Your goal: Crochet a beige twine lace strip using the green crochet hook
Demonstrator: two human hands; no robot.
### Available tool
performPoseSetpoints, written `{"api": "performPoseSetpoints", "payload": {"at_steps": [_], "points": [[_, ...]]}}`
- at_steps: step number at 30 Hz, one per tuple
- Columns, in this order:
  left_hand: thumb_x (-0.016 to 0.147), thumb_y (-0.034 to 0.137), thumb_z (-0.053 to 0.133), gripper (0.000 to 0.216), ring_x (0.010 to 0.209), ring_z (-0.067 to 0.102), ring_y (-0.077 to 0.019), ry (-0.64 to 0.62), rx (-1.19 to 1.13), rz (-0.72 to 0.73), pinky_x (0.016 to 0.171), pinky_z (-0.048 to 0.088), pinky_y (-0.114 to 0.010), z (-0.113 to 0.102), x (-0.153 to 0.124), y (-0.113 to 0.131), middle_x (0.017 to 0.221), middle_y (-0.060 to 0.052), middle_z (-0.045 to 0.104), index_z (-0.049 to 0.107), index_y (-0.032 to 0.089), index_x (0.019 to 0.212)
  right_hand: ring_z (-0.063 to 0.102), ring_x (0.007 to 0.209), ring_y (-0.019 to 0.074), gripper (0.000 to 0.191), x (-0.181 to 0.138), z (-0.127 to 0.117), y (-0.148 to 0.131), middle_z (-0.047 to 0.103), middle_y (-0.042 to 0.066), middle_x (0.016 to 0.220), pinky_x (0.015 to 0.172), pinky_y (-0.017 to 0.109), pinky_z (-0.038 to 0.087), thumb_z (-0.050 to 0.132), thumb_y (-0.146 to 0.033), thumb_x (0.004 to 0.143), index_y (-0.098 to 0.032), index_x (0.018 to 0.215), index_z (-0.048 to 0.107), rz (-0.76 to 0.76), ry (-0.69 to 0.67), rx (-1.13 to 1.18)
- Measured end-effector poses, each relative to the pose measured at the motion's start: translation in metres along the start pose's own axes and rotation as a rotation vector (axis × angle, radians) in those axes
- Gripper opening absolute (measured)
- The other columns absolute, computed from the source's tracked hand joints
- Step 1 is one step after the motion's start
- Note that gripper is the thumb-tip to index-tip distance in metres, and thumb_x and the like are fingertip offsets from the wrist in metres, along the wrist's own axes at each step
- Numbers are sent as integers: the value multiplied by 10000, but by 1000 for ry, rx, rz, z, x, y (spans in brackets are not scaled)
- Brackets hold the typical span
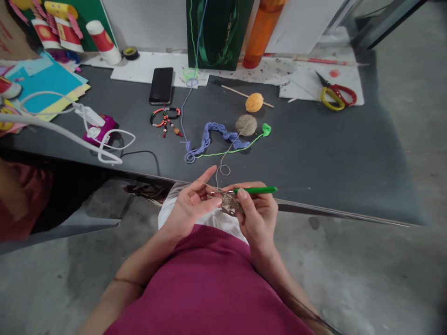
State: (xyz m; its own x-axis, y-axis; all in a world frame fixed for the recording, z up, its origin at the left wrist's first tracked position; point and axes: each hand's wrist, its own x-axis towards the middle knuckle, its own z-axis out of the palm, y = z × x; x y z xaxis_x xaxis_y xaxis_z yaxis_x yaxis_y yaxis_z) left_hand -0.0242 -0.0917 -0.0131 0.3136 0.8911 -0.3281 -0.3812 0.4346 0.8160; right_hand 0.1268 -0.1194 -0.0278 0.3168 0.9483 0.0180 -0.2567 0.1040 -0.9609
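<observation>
My right hand (258, 211) grips a crochet hook (258, 190) by its green handle, the metal tip pointing left. Between my hands hangs a small brown crocheted piece (230, 204). My left hand (195, 200) pinches its left edge between thumb and fingers, the index finger raised with yarn near it. From the piece a thin beige strand loops over the desk edge to a beige yarn ball (246, 125). Just beyond lies a blue-purple crocheted strip (213, 128), with a light green yarn strand (226, 152) running below it.
On the grey desk (331, 153) lie a phone (161, 85), a beaded bracelet (165, 120), a yellow yarn ball (254, 102) by a thin stick, and scissors (337, 97). An orange bottle (261, 35) and dark green bag (218, 35) stand behind. White cables (63, 130) cross the left side.
</observation>
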Motion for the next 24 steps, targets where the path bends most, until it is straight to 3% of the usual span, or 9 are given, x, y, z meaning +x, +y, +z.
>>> {"api": "performPoseSetpoints", "payload": {"at_steps": [3, 6, 9, 11, 12, 14, 18, 24], "points": [[734, 220, 932, 741, 802, 657, -126, 1, 1, 40, 851, 537, -311, 3, 0, -3, 843, 20, 731, 694, 251, 1435, 748, 615, 156, 94, -3, -3, 3, 867, 10, 934, 570, 300, 625, 780, -245, 921, -318, 955, 829, -238, 9, -215], [737, 218, 933, 726, 777, 643, -119, 8, 12, 66, 804, 527, -290, 5, -1, -6, 830, 22, 730, 697, 238, 1423, 837, 903, 257, 200, -7, -3, 8, 874, 4, 995, 800, 430, 694, 801, -198, 888, -369, 985, 835, -391, 40, -301], [737, 213, 933, 722, 765, 639, -118, 0, 4, 51, 777, 521, -282, 6, 0, -7, 801, 25, 721, 702, 232, 1420, 809, 721, 213, 102, -8, 1, 10, 877, 17, 992, 613, 359, 658, 794, -257, 910, -336, 969, 823, -301, 91, -164], [729, 217, 938, 724, 764, 641, -119, -9, -18, 40, 785, 525, -286, 6, 0, -7, 791, 28, 717, 709, 239, 1416, 718, 545, 153, 26, -6, 5, 8, 876, 17, 935, 439, 266, 528, 821, -326, 895, -307, 906, 807, -168, 96, -15], [724, 219, 941, 723, 765, 641, -118, -10, -31, 33, 793, 528, -288, 6, 1, -7, 791, 29, 715, 714, 245, 1411, 669, 488, 130, 77, -4, 6, 6, 871, 9, 895, 385, 232, 451, 845, -359, 872, -300, 870, 796, -101, 90, 59], [717, 220, 946, 712, 760, 639, -112, -7, -55, 16, 799, 531, -287, 5, 1, -7, 789, 34, 709, 728, 256, 1394, 602, 431, 103, 168, -1, 9, 3, 855, -13, 816, 347, 199, 358, 891, -415, 818, -296, 820, 773, 8, 60, 189], [706, 206, 953, 669, 745, 634, -96, -5, -91, 6, 774, 532, -264, 4, 2, -7, 782, 41, 700, 761, 272, 1344, 435, 337, 59, 241, 4, 10, 0, 823, -39, 736, 326, 178, 291, 911, -463, 781, -290, 804, 745, 130, 13, 293], [707, 201, 945, 660, 813, 654, -114, 37, -61, 23, 791, 539, -264, 3, 1, -5, 834, 25, 724, 765, 278, 1337, 259, 314, 29, 335, 6, 7, -4, 816, -30, 733, 316, 183, 302, 929, -534, 717, -280, 792, 724, 197, 55, 237]]}}
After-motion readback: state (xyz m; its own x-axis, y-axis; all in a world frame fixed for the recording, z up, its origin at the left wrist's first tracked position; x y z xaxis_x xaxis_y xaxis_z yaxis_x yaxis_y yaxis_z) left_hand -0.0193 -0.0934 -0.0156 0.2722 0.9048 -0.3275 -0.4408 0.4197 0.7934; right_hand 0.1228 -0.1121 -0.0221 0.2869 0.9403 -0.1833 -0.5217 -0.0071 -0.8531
